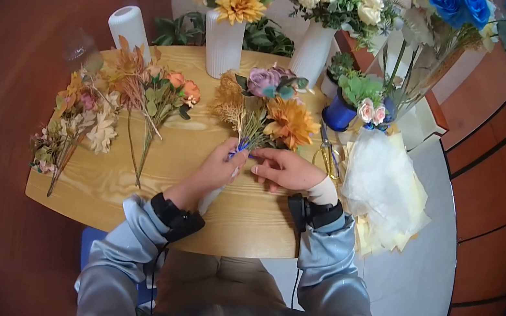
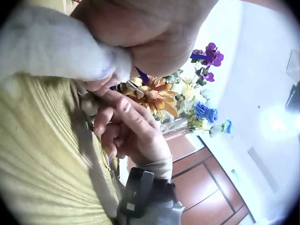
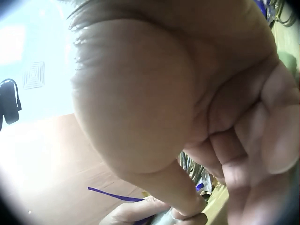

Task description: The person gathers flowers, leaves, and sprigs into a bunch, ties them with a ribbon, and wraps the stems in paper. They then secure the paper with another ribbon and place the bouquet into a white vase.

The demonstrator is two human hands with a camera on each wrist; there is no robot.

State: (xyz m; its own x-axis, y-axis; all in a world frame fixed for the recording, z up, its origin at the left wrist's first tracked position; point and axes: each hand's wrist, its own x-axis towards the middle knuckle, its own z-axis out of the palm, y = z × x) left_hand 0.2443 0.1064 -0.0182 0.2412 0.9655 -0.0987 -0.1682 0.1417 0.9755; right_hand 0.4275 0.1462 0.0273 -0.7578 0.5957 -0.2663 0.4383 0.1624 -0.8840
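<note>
My left hand [image 1: 215,171] grips a small bouquet by its stems, over the front half of the wooden table. An orange flower [image 1: 292,125], a mauve rose [image 1: 263,83] and tan dried sprigs [image 1: 230,103] make up its head. Blue ribbon [image 1: 240,148] lies around the stems at the fingers, and a loose ribbon end [image 3: 112,194] sticks out in the right wrist view. Below the grip, a white wrapping [image 2: 51,47] covers the stem ends. My right hand [image 1: 290,170] reaches in from the right, its index fingertip right at the ribbon, thumb held apart and other fingers loosely bent.
Loose artificial flower stems [image 1: 151,100] lie at the table's left. White vases [image 1: 222,45] stand along the back, one without flowers [image 1: 130,27]. On the right are scissors [image 1: 329,156], a blue pot [image 1: 339,112], a glass vase with blue roses [image 1: 449,4] and wrapping sheets [image 1: 384,177].
</note>
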